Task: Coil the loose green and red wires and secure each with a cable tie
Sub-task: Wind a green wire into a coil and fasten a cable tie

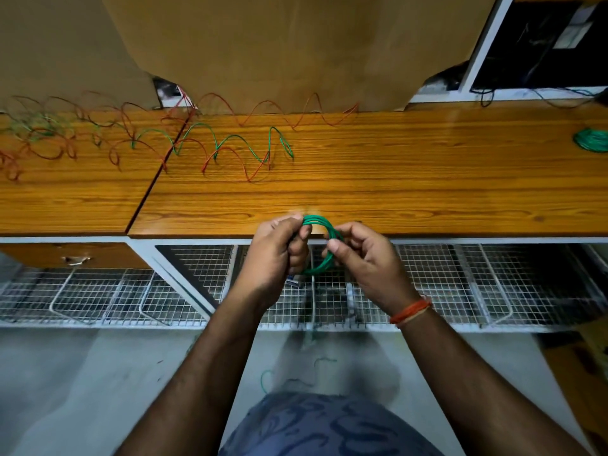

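Workshop: wooden workbench (394, 179), wire-mesh trays (460, 284) beneath.

Head cam, wide-angle, looks fwd and down; hands close, bench (394, 179) edge just beyond.

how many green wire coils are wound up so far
2: one green coil held in both hands at the table's front edge, another green coil lying on the table at far right. More may sit out of frame.

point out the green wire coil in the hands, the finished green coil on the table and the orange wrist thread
green wire coil in the hands (324, 262): head view, lower arc.
finished green coil on the wooden table (592, 139): head view, middle.
orange wrist thread (411, 311): head view, band's middle.
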Tool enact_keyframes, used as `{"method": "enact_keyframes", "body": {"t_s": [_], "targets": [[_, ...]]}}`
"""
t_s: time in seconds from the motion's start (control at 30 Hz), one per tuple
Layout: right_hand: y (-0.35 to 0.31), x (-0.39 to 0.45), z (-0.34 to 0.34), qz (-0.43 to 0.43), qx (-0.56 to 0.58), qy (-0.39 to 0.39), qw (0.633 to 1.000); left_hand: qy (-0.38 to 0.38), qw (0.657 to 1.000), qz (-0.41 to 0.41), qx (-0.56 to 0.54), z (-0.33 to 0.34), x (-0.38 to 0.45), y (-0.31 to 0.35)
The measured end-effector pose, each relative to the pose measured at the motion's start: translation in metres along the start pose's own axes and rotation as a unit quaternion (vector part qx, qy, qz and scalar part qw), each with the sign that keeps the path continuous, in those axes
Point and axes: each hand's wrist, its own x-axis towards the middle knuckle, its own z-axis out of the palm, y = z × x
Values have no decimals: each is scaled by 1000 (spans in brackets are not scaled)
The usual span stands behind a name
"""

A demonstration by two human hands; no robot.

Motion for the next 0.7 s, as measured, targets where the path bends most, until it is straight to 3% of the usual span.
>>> {"method": "enact_keyframes", "body": {"t_s": [0.17,0.3,0.47,0.7], "targets": [[0,0,-1,-40,-114,51,991,7,1000,-17,11,1,-2,-4],[-3,-1,1,-41,-157,42,986,0,999,-38,26,-1,-4,-6],[-4,7,-4,2,-70,35,997,-12,991,-52,124,0,-13,-12],[11,2,-2,58,-2,14,998,-58,995,-51,70,0,-14,-16]]}}
